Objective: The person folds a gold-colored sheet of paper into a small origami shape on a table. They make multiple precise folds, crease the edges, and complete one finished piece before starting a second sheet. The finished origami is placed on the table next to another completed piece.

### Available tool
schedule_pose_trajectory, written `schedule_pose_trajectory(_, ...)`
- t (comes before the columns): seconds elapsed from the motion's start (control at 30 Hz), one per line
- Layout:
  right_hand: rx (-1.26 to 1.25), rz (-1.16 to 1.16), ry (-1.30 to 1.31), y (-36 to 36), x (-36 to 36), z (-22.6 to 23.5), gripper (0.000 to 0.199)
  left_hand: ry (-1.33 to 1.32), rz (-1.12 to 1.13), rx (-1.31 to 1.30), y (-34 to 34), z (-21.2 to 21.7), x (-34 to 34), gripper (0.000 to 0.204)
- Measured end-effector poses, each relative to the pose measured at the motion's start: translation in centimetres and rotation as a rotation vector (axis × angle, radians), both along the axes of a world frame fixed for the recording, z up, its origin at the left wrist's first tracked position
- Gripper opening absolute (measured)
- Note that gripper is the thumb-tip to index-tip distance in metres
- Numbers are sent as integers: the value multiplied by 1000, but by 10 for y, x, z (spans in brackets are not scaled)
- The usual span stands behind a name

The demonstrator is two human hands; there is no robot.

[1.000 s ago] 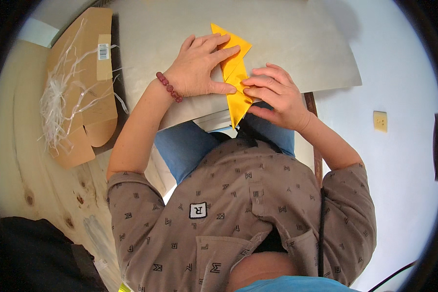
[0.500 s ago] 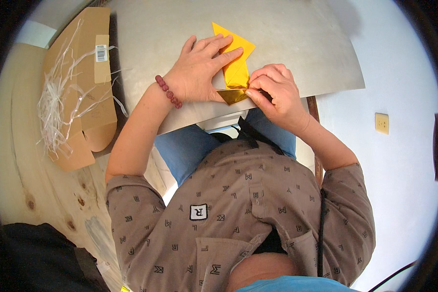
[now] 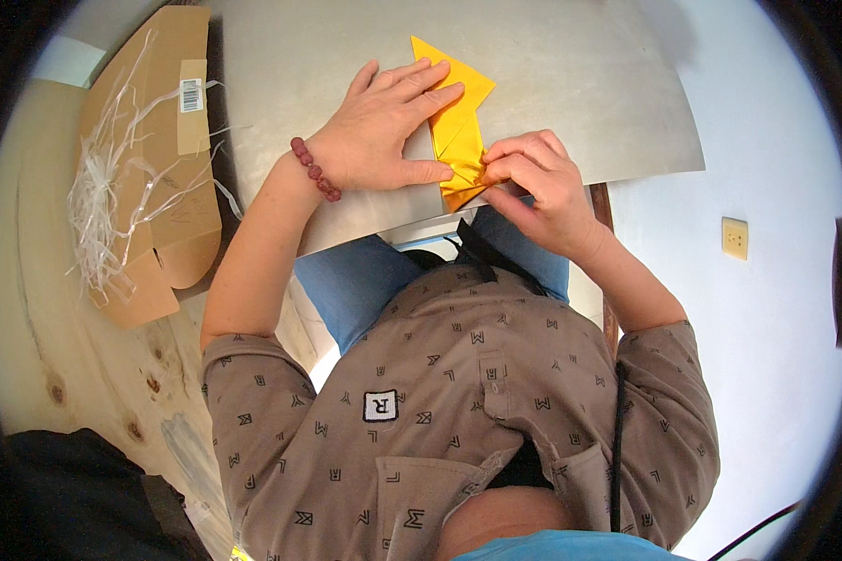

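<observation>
A folded piece of shiny gold paper (image 3: 460, 126) lies near the front edge of the grey metal table (image 3: 571, 103). Its far end comes to a point, and creases run across its near part. My left hand (image 3: 384, 126) rests with fingers spread, the fingertips on the paper's far part and the thumb tip on its near part. At the near right corner, the fingers of my right hand (image 3: 538, 187) pinch the paper's edge. Part of that corner is hidden behind the fingers.
Left of the table, a brown cardboard box (image 3: 182, 140) carries a tangle of clear plastic strips (image 3: 103, 206). A pale wall with an outlet (image 3: 734, 238) stands at the right. Dark fabric (image 3: 84, 496) is at the lower left, by the wooden surface (image 3: 94, 374).
The near flap, folded up with its darker gold side showing, now lies flatter. My left thumb has moved onto the paper's near part. My right hand still pinches the corner.
</observation>
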State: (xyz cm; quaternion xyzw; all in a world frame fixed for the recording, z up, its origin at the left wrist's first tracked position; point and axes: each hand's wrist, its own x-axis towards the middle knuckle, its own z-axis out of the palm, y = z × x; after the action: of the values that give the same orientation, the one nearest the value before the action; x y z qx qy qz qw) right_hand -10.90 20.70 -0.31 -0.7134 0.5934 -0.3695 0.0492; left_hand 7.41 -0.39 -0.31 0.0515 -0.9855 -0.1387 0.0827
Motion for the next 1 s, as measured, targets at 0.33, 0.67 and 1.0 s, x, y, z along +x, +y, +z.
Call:
schedule_pose_trajectory(0.33, 76, -56, -59, -8, 2, 6, 16, -40, 4, 7, 2, 3, 1, 91)
schedule_pose_trajectory(0.67, 215, -41, -71, -20, 0, 12, 23, -62, 3, 118, -9, 0, 4, 63)
schedule_pose_trajectory(1.0, 204, 42, -54, -16, -7, 11, 22, 7, 52, 92, -4, -7, 0, 52)
